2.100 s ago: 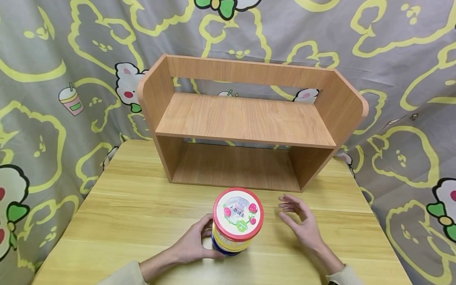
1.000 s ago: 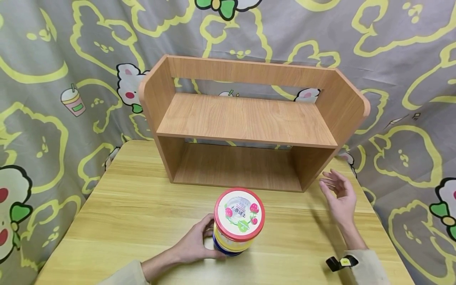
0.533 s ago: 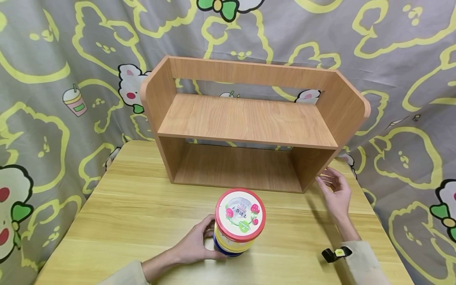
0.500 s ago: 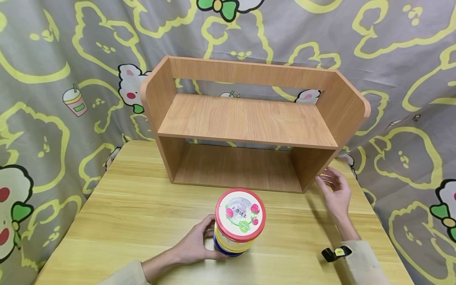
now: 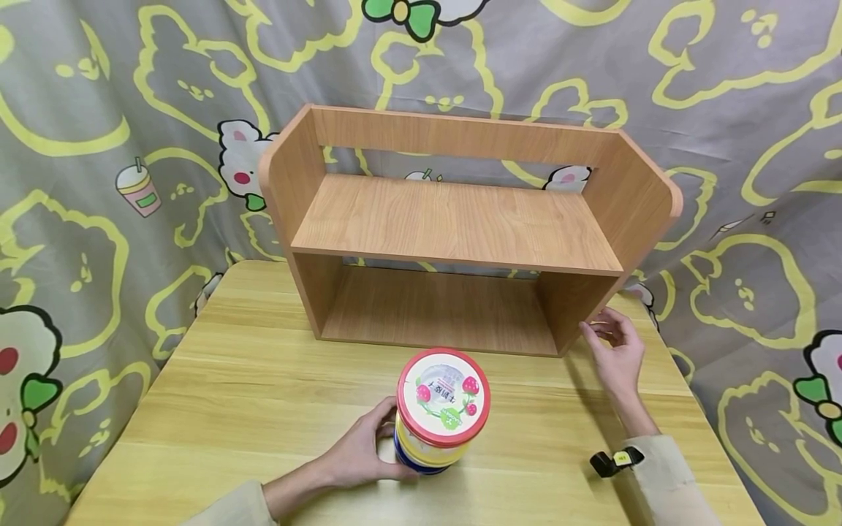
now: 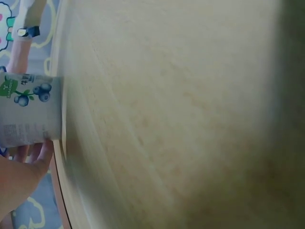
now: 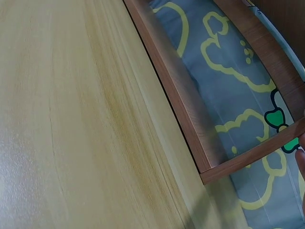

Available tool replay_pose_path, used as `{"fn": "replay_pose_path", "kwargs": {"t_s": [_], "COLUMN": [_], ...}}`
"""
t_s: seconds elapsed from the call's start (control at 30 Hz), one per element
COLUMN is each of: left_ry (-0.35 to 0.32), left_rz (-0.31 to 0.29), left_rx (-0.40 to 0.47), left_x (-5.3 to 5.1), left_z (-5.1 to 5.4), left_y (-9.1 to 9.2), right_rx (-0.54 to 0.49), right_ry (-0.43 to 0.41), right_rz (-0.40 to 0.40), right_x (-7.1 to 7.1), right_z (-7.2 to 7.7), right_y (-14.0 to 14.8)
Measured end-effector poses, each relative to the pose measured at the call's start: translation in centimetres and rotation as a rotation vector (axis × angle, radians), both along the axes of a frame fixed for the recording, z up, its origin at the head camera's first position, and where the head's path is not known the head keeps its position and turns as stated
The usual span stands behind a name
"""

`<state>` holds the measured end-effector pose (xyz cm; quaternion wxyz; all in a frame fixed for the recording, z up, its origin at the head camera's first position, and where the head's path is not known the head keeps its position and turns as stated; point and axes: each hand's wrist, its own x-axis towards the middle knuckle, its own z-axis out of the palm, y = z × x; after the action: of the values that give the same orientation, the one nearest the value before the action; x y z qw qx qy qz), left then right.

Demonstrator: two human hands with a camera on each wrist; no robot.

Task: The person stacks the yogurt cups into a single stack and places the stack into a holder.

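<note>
A stack of round cans (image 5: 442, 398) stands upright on the table, with a red-rimmed strawberry lid on top and yellow and blue bands below. My left hand (image 5: 362, 446) holds its lower left side, thumb in front and fingers curled behind. Seen from the left wrist, the gripped pale can (image 6: 31, 109) shows blueberries. A two-tier wooden shelf (image 5: 454, 223) stands behind the stack. Against its right side panel, low down, is my right hand (image 5: 616, 351), thumb at the front edge and fingers along the outer face. In the right wrist view only fingertips (image 7: 301, 157) show.
The wooden table (image 5: 217, 394) carries the shelf towards its back edge. A grey curtain (image 5: 743, 292) with yellow outlines hangs close behind and on both sides. A black wrist device (image 5: 615, 462) sits at the right sleeve.
My right hand went from beside the cans out to the right, then back in against the shelf's right panel. The left hand and the can stack stayed in place.
</note>
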<state>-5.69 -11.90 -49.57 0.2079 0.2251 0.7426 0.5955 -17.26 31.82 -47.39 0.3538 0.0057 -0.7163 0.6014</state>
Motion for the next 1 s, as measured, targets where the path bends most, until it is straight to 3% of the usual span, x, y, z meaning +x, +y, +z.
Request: {"fn": "replay_pose_path", "kwargs": {"t_s": [0.33, 0.53, 1.0], "left_ry": [-0.030, -0.014, -0.034], "left_rz": [0.003, 0.007, 0.069], "left_rx": [0.031, 0.042, 0.112], "left_x": [-0.16, -0.17, -0.30], "left_z": [-0.02, -0.12, 0.07], "left_y": [0.25, 0.27, 0.38], "right_rx": [0.023, 0.028, 0.041], "right_ry": [-0.004, 0.001, 0.003], "right_rz": [-0.007, -0.003, -0.008], "right_x": [-0.23, -0.16, -0.09], "right_z": [-0.22, -0.23, -0.10], "right_y": [0.29, 0.36, 0.21]}}
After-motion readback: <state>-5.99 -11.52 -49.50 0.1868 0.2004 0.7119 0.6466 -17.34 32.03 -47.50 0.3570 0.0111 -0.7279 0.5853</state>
